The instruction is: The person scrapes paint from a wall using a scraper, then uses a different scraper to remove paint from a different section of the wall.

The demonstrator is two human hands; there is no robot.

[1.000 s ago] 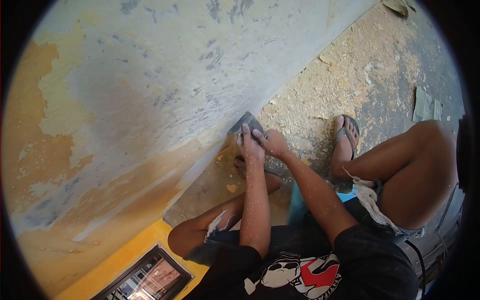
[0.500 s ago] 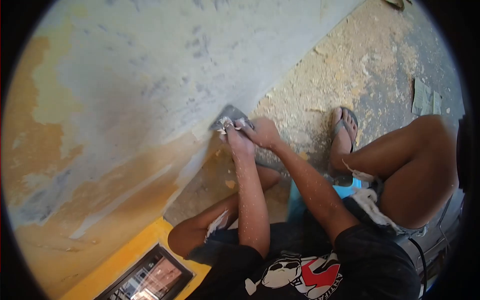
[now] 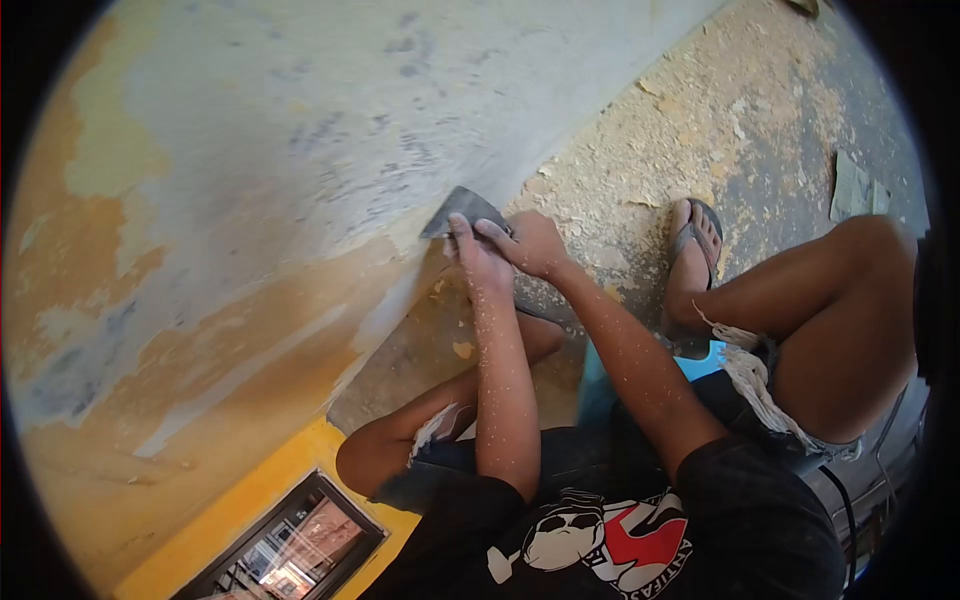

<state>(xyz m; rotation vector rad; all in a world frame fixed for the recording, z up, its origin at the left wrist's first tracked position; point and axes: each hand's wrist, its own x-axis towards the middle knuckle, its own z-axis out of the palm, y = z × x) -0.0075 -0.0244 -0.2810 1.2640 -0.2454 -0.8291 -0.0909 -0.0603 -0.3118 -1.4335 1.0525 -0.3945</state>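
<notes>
A scraper with a broad, dark flat blade meets the wall low down, close to where it joins the floor. My left hand is closed on the scraper, its thumb and fingertips dusted white against the blade. Just right of it, my right hand wraps round the handle end, thumb laid toward the blade. The handle itself is mostly hidden by my fingers. White specks cover both forearms. Around the blade the wall is grey-white, with patches of yellow-orange paint below and to the left.
Paint flakes are strewn thickly on the floor along the wall. My sandalled foot rests to the right, with a flat greyish piece beyond it. A blue stool is under me. A yellow frame surrounds a glass pane at lower left.
Loose pale paint scraps that lay on the blade and fingers are gone, and more of the blade shows. Both hands and the scraper have shifted only slightly.
</notes>
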